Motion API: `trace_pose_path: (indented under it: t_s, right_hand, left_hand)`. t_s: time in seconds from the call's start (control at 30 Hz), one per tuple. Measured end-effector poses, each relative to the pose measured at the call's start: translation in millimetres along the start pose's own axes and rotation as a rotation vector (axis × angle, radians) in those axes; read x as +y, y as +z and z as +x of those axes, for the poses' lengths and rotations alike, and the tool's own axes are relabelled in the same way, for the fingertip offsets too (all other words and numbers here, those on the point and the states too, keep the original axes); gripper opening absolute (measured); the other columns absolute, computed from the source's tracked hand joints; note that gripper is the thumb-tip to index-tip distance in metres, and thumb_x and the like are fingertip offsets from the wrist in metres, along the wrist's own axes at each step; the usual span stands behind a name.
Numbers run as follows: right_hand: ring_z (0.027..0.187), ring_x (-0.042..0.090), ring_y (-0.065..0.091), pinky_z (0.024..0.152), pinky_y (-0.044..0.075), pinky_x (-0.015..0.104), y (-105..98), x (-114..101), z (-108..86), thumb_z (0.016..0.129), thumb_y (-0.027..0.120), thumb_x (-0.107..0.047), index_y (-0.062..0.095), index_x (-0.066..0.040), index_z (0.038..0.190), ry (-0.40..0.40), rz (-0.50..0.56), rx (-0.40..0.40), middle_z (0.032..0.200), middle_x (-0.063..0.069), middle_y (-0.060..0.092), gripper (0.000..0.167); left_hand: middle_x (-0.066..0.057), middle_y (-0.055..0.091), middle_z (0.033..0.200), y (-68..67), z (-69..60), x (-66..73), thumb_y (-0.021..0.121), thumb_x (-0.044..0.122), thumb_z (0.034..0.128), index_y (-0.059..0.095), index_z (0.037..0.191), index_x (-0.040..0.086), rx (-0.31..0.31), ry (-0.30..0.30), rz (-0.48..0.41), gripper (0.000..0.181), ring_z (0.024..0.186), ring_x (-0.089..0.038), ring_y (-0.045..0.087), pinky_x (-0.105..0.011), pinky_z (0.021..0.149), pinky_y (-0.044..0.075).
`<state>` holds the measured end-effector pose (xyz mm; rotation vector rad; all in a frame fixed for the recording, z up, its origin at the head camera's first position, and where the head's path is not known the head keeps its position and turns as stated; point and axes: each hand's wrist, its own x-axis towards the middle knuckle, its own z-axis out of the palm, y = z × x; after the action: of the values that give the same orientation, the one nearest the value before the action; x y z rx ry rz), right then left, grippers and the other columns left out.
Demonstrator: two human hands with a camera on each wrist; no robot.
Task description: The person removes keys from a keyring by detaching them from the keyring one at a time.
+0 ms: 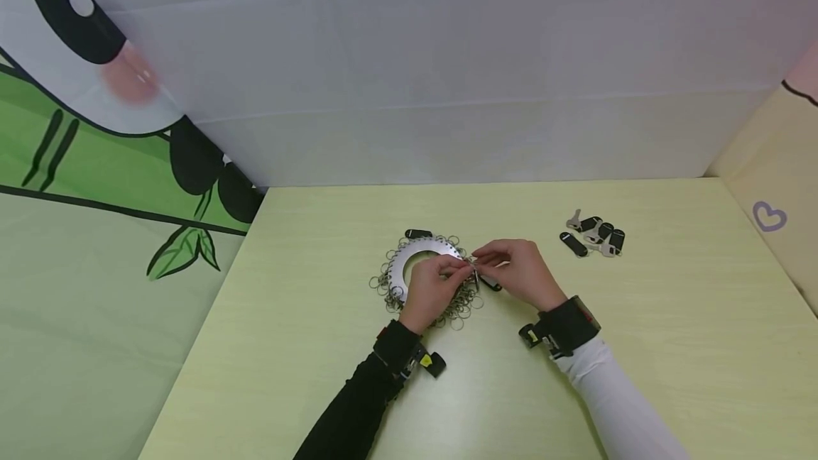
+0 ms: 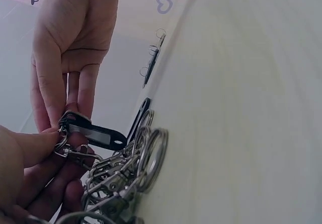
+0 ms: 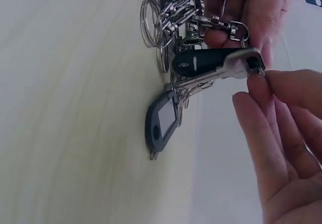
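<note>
Short of the surface's (image 1: 671,304) far edge, left hand (image 1: 429,289) and right hand (image 1: 522,270) pinch small rings (image 2: 62,142) we judge light, stiff, best rim-held.

In the head view, your left hand (image 1: 429,289) covers part of the white ring plate (image 1: 397,270) and some of the metal clips (image 1: 459,307) around it. The key (image 3: 235,68) between your hands is too small to make out there, and you can't reliably count the pile of tags and keys (image 1: 591,234). Your black sleeve (image 1: 351,410) and white sleeve (image 1: 626,403) run off the bottom. In the right wrist view, your right hand (image 1: 517,272) is cut off at the right edge, the clips at the top.
</note>
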<state>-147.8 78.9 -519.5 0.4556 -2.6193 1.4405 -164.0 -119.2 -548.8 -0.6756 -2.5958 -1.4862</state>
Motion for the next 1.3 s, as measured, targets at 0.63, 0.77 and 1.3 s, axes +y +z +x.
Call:
trace_pose_path:
  t_s: [0.63, 0.77, 1.3]
  right_hand:
    - [0.086, 0.018, 0.076, 0.077, 0.061, 0.031, 2.3, 4.2, -0.1, 0.089, 0.079, -0.001, 0.08, -0.005, 0.11, -0.032, 0.01, -0.024, 0.099, 0.007, 0.08, 0.021]
    - [0.086, 0.018, 0.076, 0.077, 0.062, 0.034, 2.9, 4.5, 0.4, 0.088, 0.079, 0.001, 0.08, -0.005, 0.108, -0.071, -0.023, -0.001, 0.097, 0.007, 0.08, 0.021]
    - [0.08, 0.013, 0.071, 0.074, 0.057, 0.033, 2.7, 0.4, 0.2, 0.094, 0.078, -0.017, 0.082, -0.013, 0.097, 0.036, -0.067, -0.019, 0.089, 0.0, 0.078, 0.006]
  left_hand:
    - [-0.005, 0.081, 0.09, 3.4, 0.6, -1.4, 0.077, 0.021, 0.0961, 0.08, 0.099, 0.007, 0.016, 0.029, 0.019, 0.014, 0.082, -0.012, 0.078, -0.023, 0.075, 0.057]
    - [-0.005, 0.081, 0.09, 3.5, 0.5, -0.9, 0.077, 0.021, 0.0956, 0.08, 0.099, 0.007, 0.008, 0.039, 0.015, 0.014, 0.081, -0.011, 0.078, -0.024, 0.075, 0.057]
    - [-0.007, 0.081, 0.089, 2.2, -0.9, -0.2, 0.075, 0.019, 0.0976, 0.079, 0.101, 0.006, 0.068, 0.064, 0.013, 0.014, 0.081, -0.015, 0.078, -0.026, 0.075, 0.057]
